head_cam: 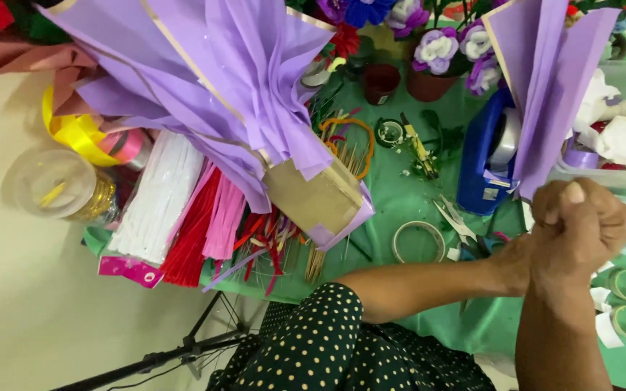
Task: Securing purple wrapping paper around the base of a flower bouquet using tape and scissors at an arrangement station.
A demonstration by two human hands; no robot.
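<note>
Left hand, right hand clasped beside purple wrapping sheet.

The tape ring lies on the table left of the clasped hands (dispenser behind it).

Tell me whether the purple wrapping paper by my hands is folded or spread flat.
Folded. The purple wrapping paper stands in long lengthwise creases, narrowing downward toward the clasped hands. Whether either hand grips its lower end cannot be told.

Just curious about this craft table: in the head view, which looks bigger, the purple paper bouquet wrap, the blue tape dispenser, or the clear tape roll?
1. purple paper bouquet wrap
2. blue tape dispenser
3. clear tape roll
</note>
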